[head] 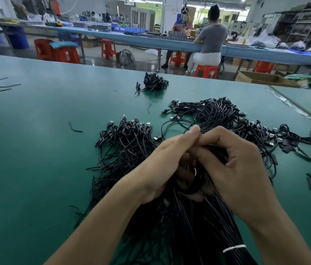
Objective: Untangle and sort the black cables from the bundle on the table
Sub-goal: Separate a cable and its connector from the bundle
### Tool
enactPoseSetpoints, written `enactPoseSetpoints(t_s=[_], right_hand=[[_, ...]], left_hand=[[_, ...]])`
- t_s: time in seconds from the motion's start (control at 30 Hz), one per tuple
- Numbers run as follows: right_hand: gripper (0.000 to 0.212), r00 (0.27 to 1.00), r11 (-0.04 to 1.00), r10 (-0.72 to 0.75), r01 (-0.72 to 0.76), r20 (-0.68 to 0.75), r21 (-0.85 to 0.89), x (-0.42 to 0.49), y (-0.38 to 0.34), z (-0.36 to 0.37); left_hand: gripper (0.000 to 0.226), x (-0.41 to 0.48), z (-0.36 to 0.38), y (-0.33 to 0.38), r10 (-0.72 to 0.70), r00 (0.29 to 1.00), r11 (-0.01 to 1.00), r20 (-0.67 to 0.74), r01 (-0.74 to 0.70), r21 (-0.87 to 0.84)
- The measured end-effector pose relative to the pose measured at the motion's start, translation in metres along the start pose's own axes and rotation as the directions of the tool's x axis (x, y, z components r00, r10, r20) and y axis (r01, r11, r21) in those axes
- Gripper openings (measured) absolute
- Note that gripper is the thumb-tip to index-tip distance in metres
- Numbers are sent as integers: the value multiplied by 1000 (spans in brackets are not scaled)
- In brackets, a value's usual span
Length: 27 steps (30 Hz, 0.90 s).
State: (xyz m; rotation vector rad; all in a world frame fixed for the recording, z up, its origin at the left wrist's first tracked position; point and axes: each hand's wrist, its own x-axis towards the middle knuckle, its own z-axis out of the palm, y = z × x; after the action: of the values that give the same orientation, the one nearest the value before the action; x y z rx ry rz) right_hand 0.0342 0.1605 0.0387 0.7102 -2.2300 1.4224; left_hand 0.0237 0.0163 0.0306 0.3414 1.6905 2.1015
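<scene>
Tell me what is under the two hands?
A thick bundle of black cables lies under the left hand and right hand, on the green table. A white tie wraps it lower down. The hands cover the part they grip.

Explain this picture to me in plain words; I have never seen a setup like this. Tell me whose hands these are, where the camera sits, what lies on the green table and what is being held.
There is no machine here. A person works with bare hands, and the single camera sits on their head, looking forward and down. The left hand and the right hand both grip a bundle of black cables, which is tied lower down with a white band. On the green table lie a left pile, a right pile and a small far heap, all black cables with plugs.
</scene>
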Motion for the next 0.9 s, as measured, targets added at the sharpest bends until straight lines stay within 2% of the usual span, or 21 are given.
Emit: enactPoseSetpoints(t_s=[0.07,0.17,0.23,0.37,0.5,0.63,0.67,0.73,0.8,0.83,0.9], right_hand=[[13,999,1000,-25,25,-41,-11,-1,-2,0],[18,999,995,41,-37,-34,90,-4,0,1],[15,996,991,85,-82,-25,108,-5,4,0],[13,997,997,39,-43,-70,-64,-2,7,0],[18,996,998,55,-52,-75,45,1,7,-2],[7,989,984,148,-145,-22,103,3,8,-5],[7,983,980,182,-180,-12,88,3,8,-5],[35,950,948,312,-311,-13,64,1,11,-6],[54,875,870,484,-480,-7,112,1,16,-7],[57,842,838,539,-539,20,91,1,16,-7],[49,820,826,562,-548,111,-134,-2,18,-4]], left_hand=[[77,-1,4,0,-84,991,993,103,92,-72],[99,5,4,-8,-103,994,993,46,105,-54],[102,8,5,-14,-91,996,996,-7,91,2],[86,9,5,-19,13,990,988,-138,8,154],[76,11,3,-21,134,975,970,-178,-92,224],[65,14,-1,-23,219,955,954,-199,-166,250],[63,15,-4,-23,229,947,946,-226,-162,279],[61,15,-12,-19,231,921,939,-313,-127,319],[56,12,-23,-12,228,886,954,-404,-120,275],[55,11,-29,-8,235,866,959,-440,-134,249],[54,11,-38,-4,273,824,950,-497,-149,274]])
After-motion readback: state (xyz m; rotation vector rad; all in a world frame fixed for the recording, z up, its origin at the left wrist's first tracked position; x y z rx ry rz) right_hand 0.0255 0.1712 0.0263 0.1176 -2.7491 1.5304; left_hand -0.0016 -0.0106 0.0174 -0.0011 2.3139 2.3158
